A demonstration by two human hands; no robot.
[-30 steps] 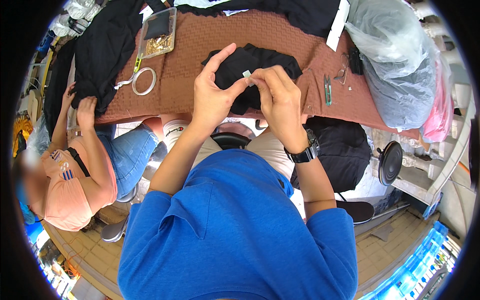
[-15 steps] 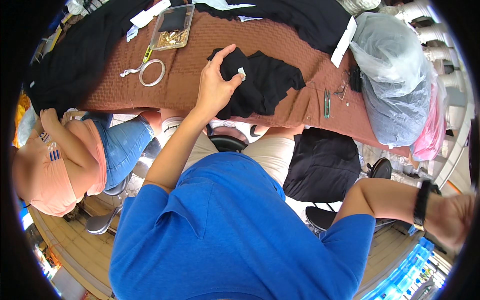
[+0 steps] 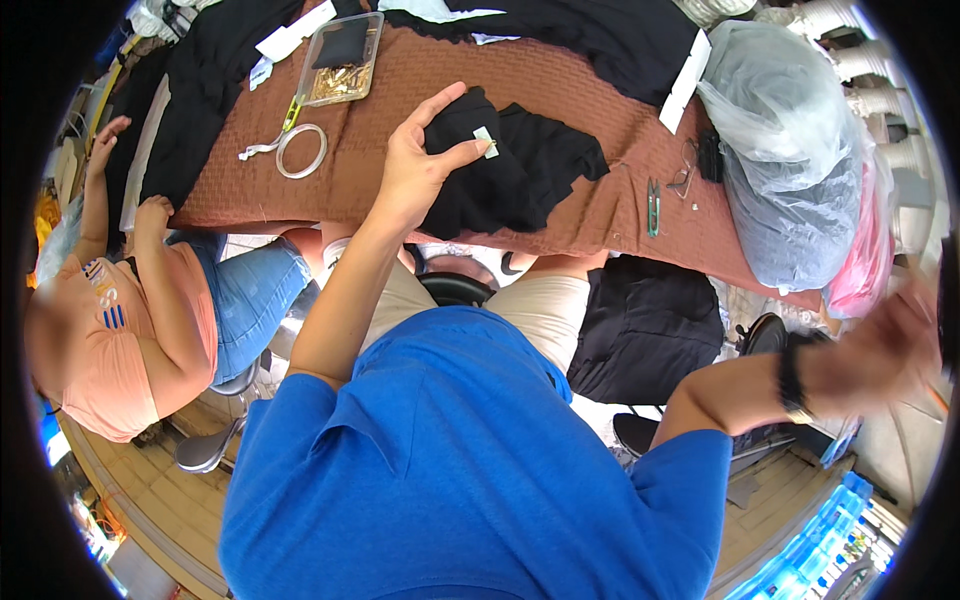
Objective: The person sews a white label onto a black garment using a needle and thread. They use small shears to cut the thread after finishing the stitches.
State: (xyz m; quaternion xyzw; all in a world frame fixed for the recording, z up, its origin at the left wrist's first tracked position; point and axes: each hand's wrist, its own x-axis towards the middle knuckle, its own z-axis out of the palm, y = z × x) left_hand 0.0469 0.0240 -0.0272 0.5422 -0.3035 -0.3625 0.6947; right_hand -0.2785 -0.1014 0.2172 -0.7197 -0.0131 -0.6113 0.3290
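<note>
A bunched black garment (image 3: 545, 165) lies on the brown-covered table in front of me. My left hand (image 3: 420, 165) grips its left side: the thumb presses at a small pale tag (image 3: 486, 141) on the cloth, while the index finger stretches along the upper edge. Some of the other fingers are hidden. A tiny metallic glint shows by the thumb tip. Out at the far right, away from the table, my right hand (image 3: 875, 345) is raised and smeared by motion. Its fingers and anything in them cannot be made out.
On the table (image 3: 420, 60) are a clear box (image 3: 342, 85) of brass-coloured pins, a tape roll (image 3: 301, 151), a cutter (image 3: 291, 114), green thread snips (image 3: 653, 207) and eyeglasses (image 3: 686, 168). A stuffed plastic bag (image 3: 780, 150) stands right. A co-worker (image 3: 140, 320) sits left beside black cloth.
My right hand has swung upward at the right edge. My left thumb has shifted slightly on the tag, showing more of it. The co-worker has raised one hand over the black cloth.
</note>
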